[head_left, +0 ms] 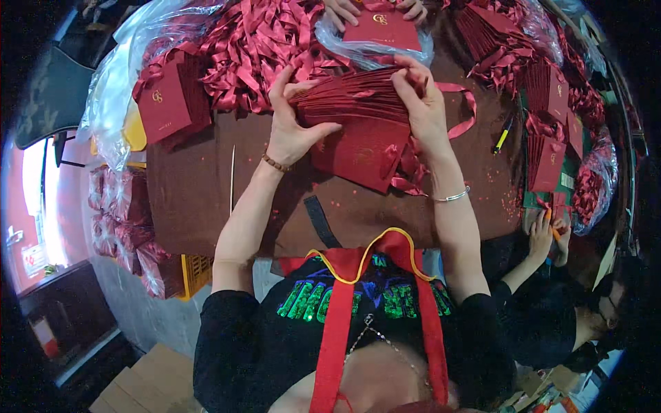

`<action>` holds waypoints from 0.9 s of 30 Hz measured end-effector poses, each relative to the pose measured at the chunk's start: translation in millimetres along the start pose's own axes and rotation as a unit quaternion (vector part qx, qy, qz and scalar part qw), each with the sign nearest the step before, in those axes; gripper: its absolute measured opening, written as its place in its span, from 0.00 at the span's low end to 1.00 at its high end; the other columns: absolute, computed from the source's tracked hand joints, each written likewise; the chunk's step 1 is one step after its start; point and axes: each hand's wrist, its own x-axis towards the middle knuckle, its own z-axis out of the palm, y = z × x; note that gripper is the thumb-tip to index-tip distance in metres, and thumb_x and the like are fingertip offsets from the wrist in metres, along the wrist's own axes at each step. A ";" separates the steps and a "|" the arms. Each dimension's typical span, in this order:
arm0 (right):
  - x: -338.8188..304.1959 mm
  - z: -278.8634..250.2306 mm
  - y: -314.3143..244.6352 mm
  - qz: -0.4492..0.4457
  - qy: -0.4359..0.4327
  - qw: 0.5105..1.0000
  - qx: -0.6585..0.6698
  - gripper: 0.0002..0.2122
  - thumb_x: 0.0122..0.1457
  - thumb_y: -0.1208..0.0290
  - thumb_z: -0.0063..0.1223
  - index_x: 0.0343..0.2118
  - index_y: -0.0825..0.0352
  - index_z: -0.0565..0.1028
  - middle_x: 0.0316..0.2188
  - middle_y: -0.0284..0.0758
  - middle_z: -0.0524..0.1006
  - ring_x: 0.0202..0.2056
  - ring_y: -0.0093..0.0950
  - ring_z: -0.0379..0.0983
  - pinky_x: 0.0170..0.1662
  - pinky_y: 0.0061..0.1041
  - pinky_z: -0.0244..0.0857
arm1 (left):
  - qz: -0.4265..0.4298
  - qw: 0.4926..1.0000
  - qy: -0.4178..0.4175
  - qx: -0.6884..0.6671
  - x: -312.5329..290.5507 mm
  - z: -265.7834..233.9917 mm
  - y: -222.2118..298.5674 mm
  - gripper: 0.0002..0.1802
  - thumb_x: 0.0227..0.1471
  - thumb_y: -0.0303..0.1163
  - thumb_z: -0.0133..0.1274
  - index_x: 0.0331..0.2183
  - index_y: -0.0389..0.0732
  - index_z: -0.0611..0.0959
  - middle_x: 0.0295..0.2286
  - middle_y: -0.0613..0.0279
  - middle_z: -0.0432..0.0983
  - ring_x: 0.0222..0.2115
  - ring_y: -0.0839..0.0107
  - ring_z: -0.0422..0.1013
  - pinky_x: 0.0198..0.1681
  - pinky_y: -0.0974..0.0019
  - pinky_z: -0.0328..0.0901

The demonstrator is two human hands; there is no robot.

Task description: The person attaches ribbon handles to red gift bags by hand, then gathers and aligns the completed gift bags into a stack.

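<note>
A thick stack of flat dark-red paper gift bags (pixel 351 96) is held up between my two hands, its many edges fanned toward me. My left hand (pixel 292 120) is curled round the stack's left end, thumb stretched along the front. The right end is gripped by my right hand (pixel 423 103), thumb against the edges and fingers behind. Just below the stack lies another red gift bag (pixel 361 155) with a gold emblem, and a red ribbon (pixel 413 172) trails beside it. A further ribbon loop (pixel 465 110) sticks out past my right wrist.
Red ribbons (pixel 255 48) heap behind my left hand, beside a bag stack (pixel 172 96). Across the brown-covered table (pixel 200 199), another person's hands (pixel 375 10) rest on a red bag. At right are more bag stacks (pixel 547 162), a yellow cutter (pixel 503 134) and a co-worker's hands (pixel 544 234).
</note>
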 end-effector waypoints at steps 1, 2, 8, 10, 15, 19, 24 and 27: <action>0.5 -0.8 -4.2 0.064 -0.008 0.998 0.029 0.09 0.51 0.75 0.52 0.37 0.66 0.72 0.46 0.31 0.63 0.42 0.20 0.63 0.46 0.21 0.58 | 0.029 0.999 0.008 0.011 0.7 -0.1 -0.7 0.60 0.25 0.26 0.68 0.55 0.43 0.47 0.38 0.56 0.64 0.39 0.69 0.65 0.44 0.66 0.62; 0.3 -2.1 -7.2 0.127 -0.016 0.990 0.057 0.09 0.52 0.74 0.52 0.37 0.65 0.72 0.46 0.31 0.64 0.44 0.21 0.61 0.47 0.22 0.57 | 0.030 0.999 0.007 0.012 -0.2 -0.1 -0.1 0.60 0.25 0.26 0.68 0.55 0.43 0.47 0.38 0.56 0.64 0.39 0.69 0.65 0.44 0.66 0.62; 0.3 -3.9 -19.0 -0.119 -0.138 0.919 -0.349 0.09 0.49 0.72 0.55 0.32 0.68 0.74 0.46 0.35 0.61 0.46 0.25 0.60 0.42 0.22 0.61 | -0.016 0.999 0.003 -0.041 0.1 3.0 4.6 0.54 0.26 0.24 0.67 0.54 0.42 0.52 0.37 0.57 0.66 0.38 0.70 0.66 0.42 0.68 0.64; 2.0 0.6 -10.7 -0.045 -0.105 0.960 -0.257 0.08 0.49 0.72 0.55 0.30 0.70 0.74 0.45 0.36 0.61 0.44 0.25 0.62 0.43 0.20 0.60 | -0.012 0.999 -0.012 0.047 -0.2 1.1 4.2 0.44 0.27 0.23 0.66 0.48 0.40 0.62 0.35 0.59 0.69 0.38 0.72 0.67 0.42 0.69 0.64; 3.6 -3.3 8.1 0.007 0.008 0.997 -0.070 0.12 0.56 0.70 0.47 0.42 0.67 0.67 0.35 0.29 0.69 0.37 0.16 0.63 0.43 0.15 0.57 | -0.026 0.999 -0.011 -0.033 -0.2 1.5 0.7 0.33 0.29 0.22 0.65 0.41 0.38 0.68 0.33 0.60 0.71 0.34 0.74 0.69 0.40 0.71 0.65; 19.0 -43.5 14.1 0.006 0.260 0.965 0.016 0.10 0.55 0.72 0.48 0.40 0.66 0.65 0.34 0.30 0.68 0.33 0.20 0.65 0.36 0.21 0.61 | -0.031 0.998 -0.014 -0.043 -0.7 1.2 -0.3 0.31 0.31 0.21 0.64 0.40 0.37 0.68 0.32 0.61 0.71 0.34 0.75 0.70 0.38 0.72 0.65; 11.7 -73.1 0.2 -0.042 0.413 0.910 0.014 0.13 0.53 0.74 0.49 0.41 0.64 0.65 0.43 0.34 0.65 0.43 0.24 0.63 0.42 0.26 0.61 | -0.017 1.000 -0.016 -0.013 2.6 4.5 6.6 0.30 0.31 0.21 0.64 0.39 0.37 0.68 0.33 0.61 0.71 0.35 0.74 0.70 0.39 0.71 0.65; -8.8 -8.6 -47.3 -0.241 0.079 0.915 -0.315 0.22 0.52 0.71 0.51 0.51 0.63 0.62 0.52 0.39 0.60 0.53 0.30 0.56 0.55 0.28 0.49 | -0.026 0.999 -0.017 -0.013 -3.2 -3.9 0.5 0.30 0.31 0.21 0.63 0.40 0.37 0.68 0.33 0.61 0.71 0.36 0.73 0.70 0.39 0.71 0.65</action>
